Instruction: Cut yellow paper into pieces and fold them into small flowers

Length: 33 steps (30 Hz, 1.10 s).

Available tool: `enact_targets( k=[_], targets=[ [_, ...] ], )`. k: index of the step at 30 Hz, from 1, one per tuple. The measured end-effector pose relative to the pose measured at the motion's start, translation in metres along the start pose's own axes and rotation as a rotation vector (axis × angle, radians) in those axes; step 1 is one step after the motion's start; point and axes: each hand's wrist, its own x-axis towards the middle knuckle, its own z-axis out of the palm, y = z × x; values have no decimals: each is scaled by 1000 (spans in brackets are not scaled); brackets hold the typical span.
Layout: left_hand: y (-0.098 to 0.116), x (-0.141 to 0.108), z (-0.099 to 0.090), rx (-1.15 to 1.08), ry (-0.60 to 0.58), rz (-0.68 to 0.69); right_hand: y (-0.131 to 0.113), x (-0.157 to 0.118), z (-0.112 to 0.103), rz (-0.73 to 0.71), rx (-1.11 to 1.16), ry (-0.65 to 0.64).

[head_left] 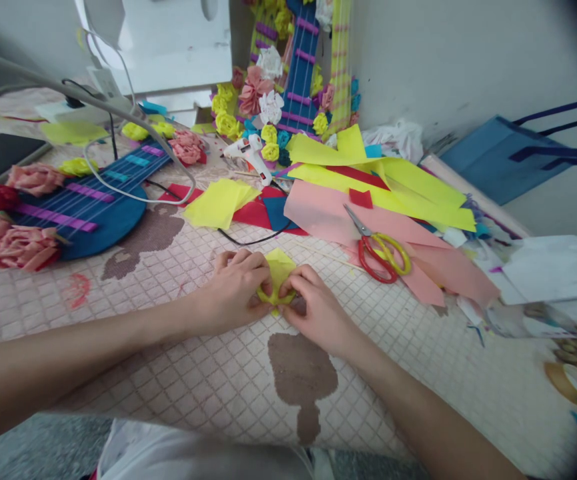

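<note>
A small piece of yellow crepe paper (280, 265) is pinched between my two hands just above the table, its lower edge gathered and its upper part standing up. My left hand (242, 283) grips its left side with thumb and fingers. On the other side my right hand (315, 308) pinches the lower right edge, close to the left thumb. A stack of cut yellow pieces (218, 203) lies beyond the left hand. Scissors with red and yellow handles (379, 257) rest on pink paper (318, 212) to the right.
A blue paper guitar (113, 230) with pink flowers (23, 243) lies at left, under a lamp's curved white cable. A white glue gun (253, 157) sits at the back, before upright decorated guitars (298, 80). Yellow sheets (418, 187) and a tape roll (571, 385) are right.
</note>
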Motion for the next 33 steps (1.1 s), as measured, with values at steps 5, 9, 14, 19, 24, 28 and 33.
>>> enact_targets(
  k=[5,9,14,19,24,28,33],
  targets=[
    [-1,0,-1,31,-32,3,-4,-1,-7,4,7,-47],
    [-3,1,-3,9,-69,4,-5,-2,-13,12,18,-115],
    [-6,2,-5,-42,-81,14,-3,-2,-14,-6,45,-106],
    [-4,2,-5,-27,-71,-7,-2,0,-7,4,64,-44],
    [-1,2,-4,-10,-44,-28,-1,0,-3,18,62,-23],
    [0,2,-4,-3,-58,-46,-1,-1,-3,22,52,-23],
    [2,3,-5,-10,-65,-68,0,1,-2,10,45,13]
  ],
)
